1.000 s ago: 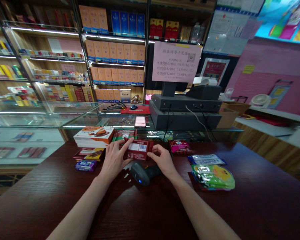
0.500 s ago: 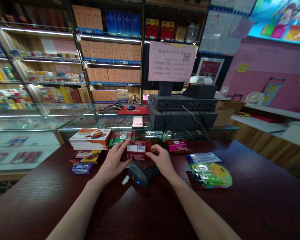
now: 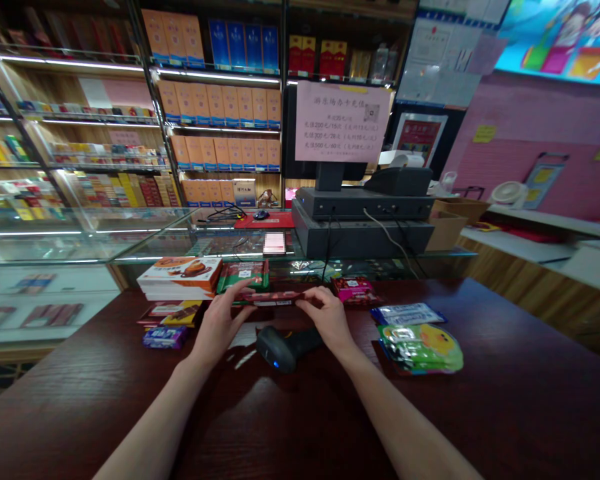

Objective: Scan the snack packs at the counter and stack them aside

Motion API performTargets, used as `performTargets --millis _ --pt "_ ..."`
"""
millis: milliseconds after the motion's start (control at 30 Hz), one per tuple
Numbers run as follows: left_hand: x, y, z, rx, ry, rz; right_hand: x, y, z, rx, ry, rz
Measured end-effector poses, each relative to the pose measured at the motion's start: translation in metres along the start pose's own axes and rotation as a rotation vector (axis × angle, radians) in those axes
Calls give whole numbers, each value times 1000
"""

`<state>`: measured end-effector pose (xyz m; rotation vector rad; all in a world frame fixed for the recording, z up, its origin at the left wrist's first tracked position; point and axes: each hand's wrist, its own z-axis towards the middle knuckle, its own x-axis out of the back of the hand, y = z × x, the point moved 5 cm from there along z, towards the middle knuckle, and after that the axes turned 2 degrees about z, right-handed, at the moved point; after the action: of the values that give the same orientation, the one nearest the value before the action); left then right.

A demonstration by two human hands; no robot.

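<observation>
Between my two hands a dark red snack packet (image 3: 275,299) is held nearly edge-on, so only its narrow side faces me. My left hand (image 3: 225,320) pinches its left end between thumb and fingers. At the right end, my right hand (image 3: 326,315) grips it the same way. Below the packet a black barcode scanner (image 3: 280,349) with a blue light lies on the dark wooden table (image 3: 280,427). Just behind the left fingers is a green packet (image 3: 245,275).
White-and-orange boxes (image 3: 183,279), a yellow-brown packet (image 3: 183,313) and a purple packet (image 3: 164,337) sit at left. To the right lie a pink packet (image 3: 355,290), a blue-white packet (image 3: 410,314) and a green duck-print packet (image 3: 423,348). A cash register (image 3: 363,227) stands behind on the glass counter.
The red packet has tilted from showing its barcode label to lying almost edge-on. Both hands keep hold of it, and the scanner stays where it was.
</observation>
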<state>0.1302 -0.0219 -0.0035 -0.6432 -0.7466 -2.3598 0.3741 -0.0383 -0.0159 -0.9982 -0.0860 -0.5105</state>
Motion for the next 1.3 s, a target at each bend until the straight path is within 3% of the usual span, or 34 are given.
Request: performTargets --millis 133,333,600,900,1300 --pt "5 4 0 -86 70 89 -4 2 -3 -94 -65 100" --pt "10 8 -2 -146 113 118 -5 -4 -5 -25 -92 104" --pt "14 7 -3 -122 138 73 -8 -17 -10 -19 -151 62" --pt "17 10 -5 -147 185 106 -9 -18 -14 -46 -106 33" --pt "14 6 -4 -30 172 137 -8 -26 -15 38 -22 111"
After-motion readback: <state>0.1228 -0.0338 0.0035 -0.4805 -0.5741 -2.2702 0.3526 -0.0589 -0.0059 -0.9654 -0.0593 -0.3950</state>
